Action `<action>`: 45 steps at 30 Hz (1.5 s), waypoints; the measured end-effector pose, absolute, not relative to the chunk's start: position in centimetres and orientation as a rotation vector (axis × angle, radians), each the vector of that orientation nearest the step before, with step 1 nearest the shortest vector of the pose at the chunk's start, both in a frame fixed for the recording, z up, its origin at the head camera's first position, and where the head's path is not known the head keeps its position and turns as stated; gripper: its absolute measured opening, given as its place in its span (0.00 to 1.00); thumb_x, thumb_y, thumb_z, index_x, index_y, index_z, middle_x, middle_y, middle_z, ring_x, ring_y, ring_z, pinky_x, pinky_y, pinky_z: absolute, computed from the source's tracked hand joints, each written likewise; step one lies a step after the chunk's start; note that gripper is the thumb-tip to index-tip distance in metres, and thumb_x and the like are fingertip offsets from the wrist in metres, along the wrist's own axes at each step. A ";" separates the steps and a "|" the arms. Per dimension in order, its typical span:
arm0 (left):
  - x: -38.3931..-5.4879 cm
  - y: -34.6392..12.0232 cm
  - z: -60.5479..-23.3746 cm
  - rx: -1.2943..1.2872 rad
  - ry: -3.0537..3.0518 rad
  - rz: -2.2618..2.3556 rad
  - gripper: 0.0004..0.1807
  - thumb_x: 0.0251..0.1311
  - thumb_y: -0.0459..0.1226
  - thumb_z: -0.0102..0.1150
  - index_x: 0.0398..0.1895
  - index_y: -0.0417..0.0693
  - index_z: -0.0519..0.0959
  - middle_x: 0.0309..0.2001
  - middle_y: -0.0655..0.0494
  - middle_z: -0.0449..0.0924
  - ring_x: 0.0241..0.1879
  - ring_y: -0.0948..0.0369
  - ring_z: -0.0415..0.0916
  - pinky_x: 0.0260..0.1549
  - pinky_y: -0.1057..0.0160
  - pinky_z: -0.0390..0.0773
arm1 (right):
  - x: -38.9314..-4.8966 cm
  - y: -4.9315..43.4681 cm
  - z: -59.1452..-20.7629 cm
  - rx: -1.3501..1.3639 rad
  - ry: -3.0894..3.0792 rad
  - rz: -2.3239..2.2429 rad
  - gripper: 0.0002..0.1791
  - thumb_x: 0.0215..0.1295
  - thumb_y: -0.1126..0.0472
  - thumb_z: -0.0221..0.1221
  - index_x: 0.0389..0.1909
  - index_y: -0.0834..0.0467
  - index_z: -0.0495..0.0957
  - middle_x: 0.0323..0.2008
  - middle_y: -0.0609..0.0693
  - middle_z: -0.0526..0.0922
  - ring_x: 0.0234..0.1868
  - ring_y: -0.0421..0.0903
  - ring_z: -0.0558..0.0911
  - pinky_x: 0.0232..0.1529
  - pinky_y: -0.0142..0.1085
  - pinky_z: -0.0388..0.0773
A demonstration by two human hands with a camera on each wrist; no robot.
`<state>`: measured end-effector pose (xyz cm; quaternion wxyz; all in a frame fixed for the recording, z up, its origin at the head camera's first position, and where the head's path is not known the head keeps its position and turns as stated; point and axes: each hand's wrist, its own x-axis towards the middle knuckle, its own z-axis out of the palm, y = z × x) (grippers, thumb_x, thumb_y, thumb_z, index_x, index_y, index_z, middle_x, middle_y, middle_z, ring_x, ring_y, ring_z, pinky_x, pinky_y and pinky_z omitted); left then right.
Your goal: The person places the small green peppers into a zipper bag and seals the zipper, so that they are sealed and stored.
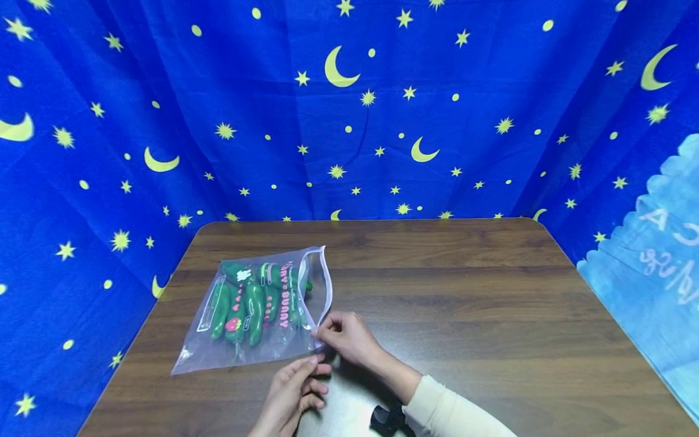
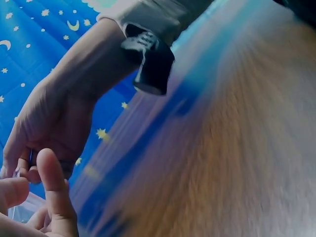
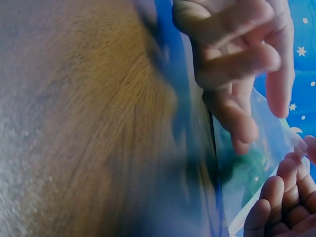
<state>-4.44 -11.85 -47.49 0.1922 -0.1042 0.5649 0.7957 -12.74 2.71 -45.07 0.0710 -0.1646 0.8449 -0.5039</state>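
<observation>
A clear zip bag [image 1: 204, 358] with pink lettering lies on the table's left half, its purple-edged mouth gaping toward the right. Inside it are several long, glossy green vegetable-like pieces [image 1: 255, 312], some of them curved. My right hand [image 1: 352, 338] pinches the near end of the bag's mouth between thumb and forefinger. Just below the bag's near edge is my left hand [image 1: 295, 388], fingers spread and loosely bent, with nothing in it. In the right wrist view the left hand [image 3: 232, 64] hovers above the right hand's curled fingers [image 3: 289, 192].
The brown wooden table [image 1: 464, 291] extends to the right of the bag. Blue cloth [image 1: 377, 115] with yellow moons and stars hangs behind it and along the sides. A black wrist-worn device [image 1: 389, 419] sits under the right sleeve [image 1: 450, 406].
</observation>
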 end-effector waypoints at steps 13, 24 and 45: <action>-5.0 -11.2 -47.3 -0.375 1.444 2.399 0.08 0.67 0.43 0.49 0.39 0.50 0.76 0.32 0.65 0.82 0.25 0.71 0.74 0.19 0.75 0.75 | -12.5 2.6 -45.0 -0.507 2.506 -1.529 0.11 0.56 0.54 0.61 0.19 0.55 0.79 0.14 0.39 0.72 0.17 0.32 0.67 0.21 0.25 0.63; -5.1 -10.7 -46.6 -0.455 1.363 2.449 0.07 0.67 0.40 0.48 0.31 0.55 0.75 0.25 0.68 0.80 0.20 0.73 0.73 0.17 0.77 0.72 | -12.3 2.3 -45.3 -0.472 2.454 -1.565 0.11 0.56 0.57 0.60 0.19 0.58 0.79 0.13 0.39 0.70 0.15 0.33 0.66 0.18 0.25 0.62; -5.4 -10.1 -46.2 -0.532 1.387 2.573 0.10 0.65 0.36 0.48 0.26 0.53 0.75 0.19 0.66 0.75 0.16 0.73 0.69 0.14 0.77 0.70 | -11.8 1.1 -45.2 -0.369 2.439 -1.689 0.11 0.56 0.59 0.60 0.21 0.62 0.79 0.12 0.39 0.67 0.14 0.32 0.64 0.16 0.25 0.60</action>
